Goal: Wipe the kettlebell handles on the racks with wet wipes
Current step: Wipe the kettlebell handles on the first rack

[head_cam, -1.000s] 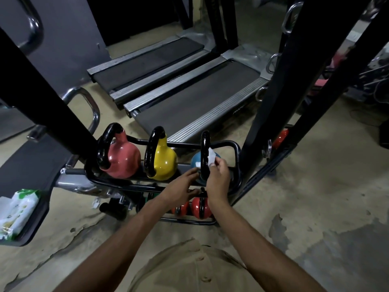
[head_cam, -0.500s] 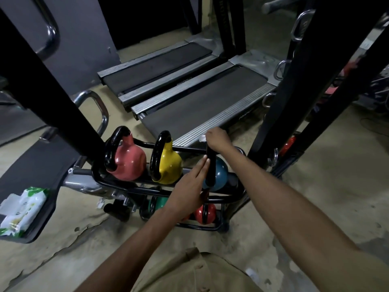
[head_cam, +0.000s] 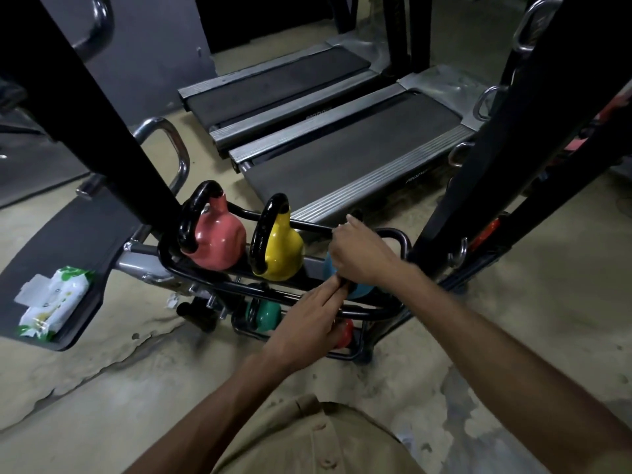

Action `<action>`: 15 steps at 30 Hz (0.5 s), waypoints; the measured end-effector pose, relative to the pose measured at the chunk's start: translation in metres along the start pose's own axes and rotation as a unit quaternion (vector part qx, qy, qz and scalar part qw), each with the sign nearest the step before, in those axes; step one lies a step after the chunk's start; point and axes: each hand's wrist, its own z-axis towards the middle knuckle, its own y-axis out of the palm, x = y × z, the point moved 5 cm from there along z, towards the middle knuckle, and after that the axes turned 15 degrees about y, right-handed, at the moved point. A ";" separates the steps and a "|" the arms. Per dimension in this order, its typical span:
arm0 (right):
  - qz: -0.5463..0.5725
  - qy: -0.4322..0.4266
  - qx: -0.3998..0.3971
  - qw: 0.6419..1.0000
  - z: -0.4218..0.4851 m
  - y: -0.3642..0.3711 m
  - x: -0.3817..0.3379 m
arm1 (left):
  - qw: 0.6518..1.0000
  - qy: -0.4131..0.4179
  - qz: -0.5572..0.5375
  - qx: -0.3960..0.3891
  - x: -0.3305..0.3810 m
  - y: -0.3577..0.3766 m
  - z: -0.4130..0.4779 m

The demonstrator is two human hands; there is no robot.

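Note:
A black tube rack (head_cam: 400,235) holds a pink kettlebell (head_cam: 219,241), a yellow kettlebell (head_cam: 282,255) and a blue kettlebell (head_cam: 358,291) on its top row, each with a black handle. My right hand (head_cam: 363,255) is closed around the blue kettlebell's handle and hides most of it; no wipe shows in the fist. My left hand (head_cam: 309,316) lies with straight fingers against the foot of that handle, by the rack's front rail. Lower down sit a green kettlebell (head_cam: 267,314) and a red kettlebell (head_cam: 344,333).
A pack of wet wipes (head_cam: 51,299) lies on a black bench pad (head_cam: 78,234) at the left. Two treadmills (head_cam: 342,159) stand behind the rack. Slanted black frame posts (head_cam: 478,148) rise on the right and another post (head_cam: 102,114) on the left. The floor is worn concrete.
My right hand went from pinching a white wipe beside the handle up to its top, then down around its middle. The left hand stays at the handle's base.

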 end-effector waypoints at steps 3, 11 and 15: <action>0.248 0.044 0.130 0.959 -0.040 0.018 -0.005 | 1.000 0.013 -0.008 0.010 0.006 0.002 -0.002; 0.648 0.368 0.146 0.651 -0.080 0.040 -0.007 | 1.000 -0.006 -0.028 0.011 0.006 0.006 -0.005; 0.639 0.387 0.141 0.650 -0.091 0.055 -0.012 | 1.000 0.006 -0.031 0.000 0.005 0.010 -0.007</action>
